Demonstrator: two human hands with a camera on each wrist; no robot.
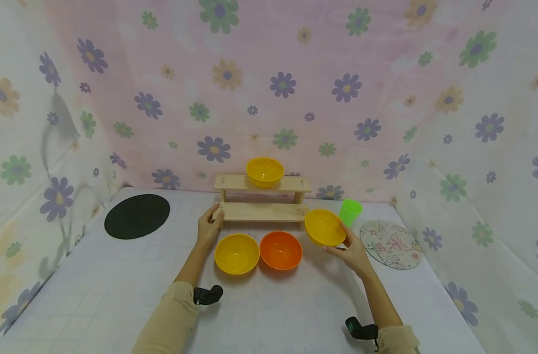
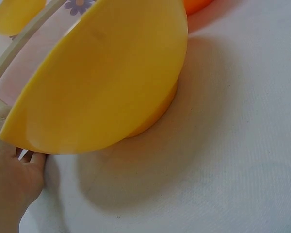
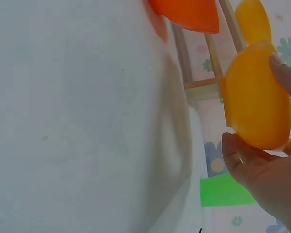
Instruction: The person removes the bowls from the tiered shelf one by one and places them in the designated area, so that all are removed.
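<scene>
A two-tier wooden stand [image 1: 262,212] is at the back of the table, with one yellow bowl [image 1: 265,172] on its upper tier. My left hand [image 1: 209,227] grips the left end of the lower tier; in the left wrist view a nearer yellow bowl [image 2: 106,77] partly hides that hand. My right hand [image 1: 354,251] holds another yellow bowl [image 1: 324,227] by its right side, thumb at the rim and fingers beneath, raised off the table at the stand's right end. In front of the stand, a yellow bowl [image 1: 237,254] and an orange bowl [image 1: 281,250] sit side by side.
A green cup [image 1: 350,212] stands behind the raised bowl. To the right lies a round patterned mat [image 1: 391,244], and a black round mat [image 1: 137,216] lies at the far left. Flower-print cloth [image 1: 282,113] walls the table's back and sides.
</scene>
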